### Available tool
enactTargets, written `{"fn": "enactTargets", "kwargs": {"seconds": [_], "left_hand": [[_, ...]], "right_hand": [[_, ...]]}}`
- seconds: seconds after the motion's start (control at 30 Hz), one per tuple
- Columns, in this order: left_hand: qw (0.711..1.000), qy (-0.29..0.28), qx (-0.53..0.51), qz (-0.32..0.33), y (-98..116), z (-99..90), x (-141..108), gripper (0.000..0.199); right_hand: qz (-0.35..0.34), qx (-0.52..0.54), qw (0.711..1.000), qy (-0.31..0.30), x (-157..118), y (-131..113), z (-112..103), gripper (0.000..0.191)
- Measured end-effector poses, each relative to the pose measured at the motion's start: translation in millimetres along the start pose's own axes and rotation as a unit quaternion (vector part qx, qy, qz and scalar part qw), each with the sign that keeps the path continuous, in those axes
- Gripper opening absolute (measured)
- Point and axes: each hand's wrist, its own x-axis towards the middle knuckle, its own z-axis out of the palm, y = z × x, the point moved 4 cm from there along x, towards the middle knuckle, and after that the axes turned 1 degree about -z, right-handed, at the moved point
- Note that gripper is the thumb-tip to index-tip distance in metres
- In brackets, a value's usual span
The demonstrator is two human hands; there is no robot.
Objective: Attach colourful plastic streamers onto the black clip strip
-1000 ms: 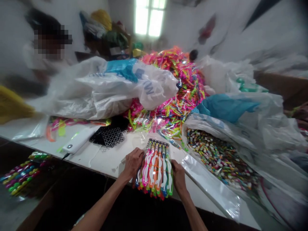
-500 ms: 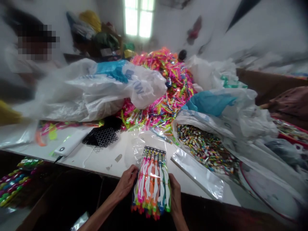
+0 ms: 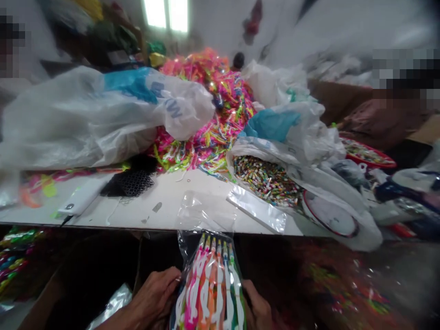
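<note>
A clear plastic packet of several coloured toothbrushes [image 3: 209, 286] is held upright below the table's front edge. My left hand [image 3: 154, 298] grips its left side and my right hand [image 3: 256, 309] grips its right side. An empty clear bag [image 3: 202, 213] lies on the white table [image 3: 165, 201] just beyond the packet. A flat stack of clear bags [image 3: 256, 213] lies to its right.
A heap of bright pink and yellow packets [image 3: 213, 110] fills the table's middle. Big white plastic sacks [image 3: 92, 114] lie left. An open sack of small coloured items [image 3: 266, 178] sits right. A white power bank [image 3: 80, 197] and black mesh piece [image 3: 129, 183] lie front left. Other people sit at both edges.
Both hands have drawn the toothbrush packet off the table, toward me and down below its edge. The view has swung right, bringing a person at the right into sight.
</note>
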Motion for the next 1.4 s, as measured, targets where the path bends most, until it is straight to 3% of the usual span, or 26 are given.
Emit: {"fn": "enactTargets", "kwargs": {"seconds": [0.17, 0.3, 0.37, 0.5, 0.63, 0.83, 0.97, 1.1, 1.4], "left_hand": [[0.993, -0.075, 0.079, 0.041, 4.6, -2.7, -28.7, 0.029], [0.991, -0.093, 0.080, 0.058, 7.7, -5.3, -48.8, 0.025], [0.992, -0.068, 0.080, 0.066, 12.6, -9.6, -47.4, 0.024], [0.993, 0.048, 0.089, 0.057, 39.5, -30.5, -15.5, 0.035], [0.987, 0.131, 0.066, 0.067, 87.0, -58.4, 21.1, 0.035], [0.961, 0.245, -0.016, 0.124, 151.6, -107.7, 30.2, 0.034], [0.936, 0.304, -0.085, 0.157, 176.5, -137.6, 44.0, 0.029], [0.920, 0.313, -0.153, 0.180, 192.3, -159.0, 73.5, 0.024], [0.937, 0.270, -0.104, 0.197, 216.2, -187.7, 121.9, 0.023]], "right_hand": [[-0.003, -0.042, 0.997, -0.060, -33.8, -9.9, -7.5, 0.027], [0.014, -0.031, 0.999, -0.026, -56.5, -28.1, -17.6, 0.026], [0.018, -0.025, 1.000, -0.003, -53.6, -40.8, -22.4, 0.026], [-0.013, 0.004, 0.998, 0.053, -14.6, -70.7, -30.6, 0.022], [-0.045, 0.068, 0.993, 0.091, 40.2, -108.0, -42.7, 0.013], [-0.160, 0.147, 0.969, 0.115, 85.5, -182.4, -75.0, 0.010], [-0.208, 0.166, 0.958, 0.109, 109.2, -218.1, -93.3, 0.009], [-0.223, 0.189, 0.950, 0.110, 139.0, -238.4, -103.9, 0.008], [-0.201, 0.188, 0.959, 0.068, 183.3, -254.8, -114.7, 0.008]]}}
